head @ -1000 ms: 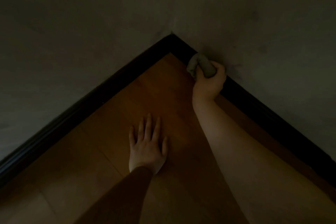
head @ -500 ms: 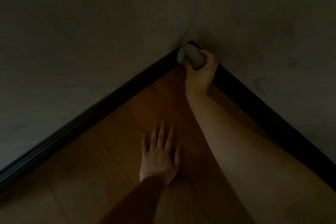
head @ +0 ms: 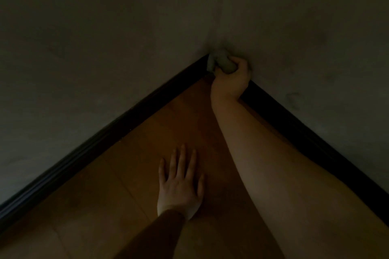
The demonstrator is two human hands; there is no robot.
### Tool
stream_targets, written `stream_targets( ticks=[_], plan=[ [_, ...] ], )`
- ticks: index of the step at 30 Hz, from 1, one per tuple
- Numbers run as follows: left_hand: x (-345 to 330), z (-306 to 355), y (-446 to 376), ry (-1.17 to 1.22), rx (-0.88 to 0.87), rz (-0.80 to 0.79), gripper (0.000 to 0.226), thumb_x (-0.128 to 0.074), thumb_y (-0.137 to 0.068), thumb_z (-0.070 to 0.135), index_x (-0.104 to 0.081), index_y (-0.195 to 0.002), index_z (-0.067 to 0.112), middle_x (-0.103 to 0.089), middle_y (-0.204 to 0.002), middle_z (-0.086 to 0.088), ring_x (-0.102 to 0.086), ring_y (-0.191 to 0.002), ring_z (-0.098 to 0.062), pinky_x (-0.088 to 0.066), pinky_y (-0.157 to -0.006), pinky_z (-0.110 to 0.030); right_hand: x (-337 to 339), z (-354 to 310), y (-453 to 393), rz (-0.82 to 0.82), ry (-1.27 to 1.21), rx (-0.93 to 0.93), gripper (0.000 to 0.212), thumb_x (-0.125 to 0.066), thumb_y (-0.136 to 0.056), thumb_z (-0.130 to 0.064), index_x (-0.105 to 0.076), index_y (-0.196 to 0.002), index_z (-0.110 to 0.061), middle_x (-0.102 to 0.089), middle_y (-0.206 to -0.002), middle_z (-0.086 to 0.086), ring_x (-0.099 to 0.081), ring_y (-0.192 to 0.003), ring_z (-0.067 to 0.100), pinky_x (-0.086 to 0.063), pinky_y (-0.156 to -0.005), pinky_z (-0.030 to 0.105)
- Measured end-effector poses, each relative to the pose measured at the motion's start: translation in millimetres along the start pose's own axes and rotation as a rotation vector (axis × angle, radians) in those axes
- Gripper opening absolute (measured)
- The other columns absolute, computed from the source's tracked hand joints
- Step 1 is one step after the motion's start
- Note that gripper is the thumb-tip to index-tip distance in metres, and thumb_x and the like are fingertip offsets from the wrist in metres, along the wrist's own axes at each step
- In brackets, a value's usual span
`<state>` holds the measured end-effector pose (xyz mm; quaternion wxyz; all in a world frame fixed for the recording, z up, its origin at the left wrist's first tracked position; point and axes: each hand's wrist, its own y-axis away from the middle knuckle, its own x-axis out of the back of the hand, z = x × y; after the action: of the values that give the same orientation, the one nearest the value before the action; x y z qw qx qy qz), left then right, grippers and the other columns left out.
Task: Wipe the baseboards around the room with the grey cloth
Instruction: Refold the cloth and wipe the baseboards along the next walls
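Grey cloth [head: 220, 61] is clamped in right hand [head: 230, 79], pressed into baseboard [head: 117, 132] corner, upper centre of frame. Left hand [head: 181, 185] is laid flat on floor [head: 105, 206], fingers straight. Left-side run judged unwiped.

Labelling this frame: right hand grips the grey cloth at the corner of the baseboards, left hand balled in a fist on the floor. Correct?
Not quite. The head view shows the left hand lying flat on the wooden floor, fingers straight and spread, not in a fist. The rest holds: the right hand grips the grey cloth at the corner of the baseboards.
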<state>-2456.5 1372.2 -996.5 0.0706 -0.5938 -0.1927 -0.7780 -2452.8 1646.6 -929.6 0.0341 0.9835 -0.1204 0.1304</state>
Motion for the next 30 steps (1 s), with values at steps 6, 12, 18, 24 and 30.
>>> stream_targets(
  ticks=[6,12,18,24,30],
  plan=[
    [0.7,3.4,-0.9,-0.058,0.001,-0.081,0.068,-0.003,-0.098,0.065,0.017,-0.156,0.036,0.020,-0.165,0.002,0.020,-0.152,-0.021,0.009,-0.121,-0.052,32.8,6.4,9.0,0.100,-0.055,-0.076,0.027,-0.074,-0.076,-0.004,-0.066,-0.101,-0.013,-0.053,-0.119,0.007,-0.057,-0.104,0.017,-0.048,-0.097,0.029],
    [6.3,3.2,0.1,-0.049,0.009,-0.100,0.069,0.000,-0.096,0.066,0.022,-0.154,0.036,0.030,-0.161,0.005,0.030,-0.148,-0.018,0.015,-0.120,-0.050,74.9,14.5,19.3,0.174,-0.079,-0.150,0.035,-0.078,-0.075,-0.010,-0.063,-0.104,-0.021,-0.061,-0.118,0.007,-0.062,-0.102,0.016,-0.057,-0.088,0.035],
    [6.7,2.9,-0.7,-0.045,0.009,-0.088,0.073,0.000,-0.093,0.073,0.023,-0.154,0.038,0.027,-0.163,0.005,0.027,-0.149,-0.017,0.013,-0.121,-0.050,131.3,25.3,25.9,0.203,-0.015,-0.159,0.028,-0.077,-0.078,-0.014,-0.063,-0.100,-0.025,-0.062,-0.117,0.004,-0.062,-0.097,0.013,-0.057,-0.082,0.028],
    [4.8,3.8,-1.1,-0.089,0.009,-0.074,0.081,0.000,-0.090,0.078,0.019,-0.156,0.034,0.025,-0.164,0.002,0.024,-0.150,-0.019,0.010,-0.122,-0.051,204.6,50.0,35.9,0.240,0.015,-0.143,0.029,-0.076,-0.079,-0.012,-0.059,-0.093,-0.032,-0.063,-0.113,0.002,-0.063,-0.097,0.011,-0.058,-0.086,0.031],
    [13.2,2.6,-3.1,-0.092,-0.037,-0.162,0.096,-0.010,-0.084,0.086,0.024,-0.154,0.030,0.030,-0.162,0.001,0.027,-0.149,-0.020,0.009,-0.121,-0.052,230.3,49.8,46.8,0.288,0.013,-0.164,0.028,-0.077,-0.076,-0.010,-0.062,-0.096,-0.023,-0.062,-0.114,0.007,-0.063,-0.098,0.017,-0.059,-0.085,0.042]
  ],
)
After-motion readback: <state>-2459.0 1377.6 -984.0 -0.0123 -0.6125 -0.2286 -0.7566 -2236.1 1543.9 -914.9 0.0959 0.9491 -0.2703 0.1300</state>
